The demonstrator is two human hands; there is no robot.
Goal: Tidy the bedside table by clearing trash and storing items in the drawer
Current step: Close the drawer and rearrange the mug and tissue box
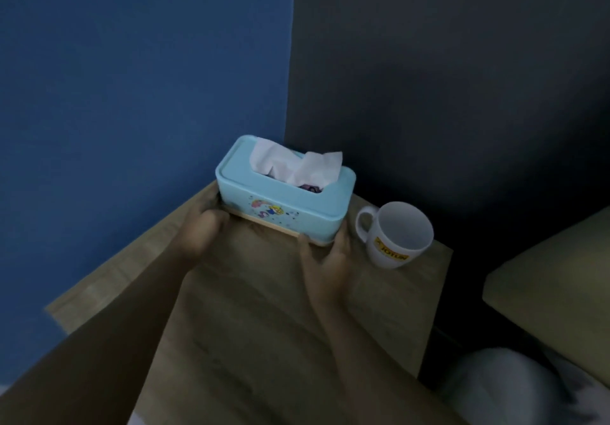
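A light blue tissue box (pixel 290 203) with a cartoon sticker and white tissue poking out of its top stands at the back corner of the wooden bedside table (pixel 264 325). My left hand (pixel 204 229) grips the box's left end near its wooden base. My right hand (pixel 326 259) holds the box's right front corner. Both hands touch the box from opposite ends. A white mug (pixel 396 234) with a yellow logo stands just right of the box, a little apart from my right hand.
A blue wall (pixel 132 77) runs along the table's left side and a dark wall (pixel 462 77) behind it. A beige bed edge (pixel 554 276) lies to the right, with a pale pillow (pixel 515 388) at the lower right.
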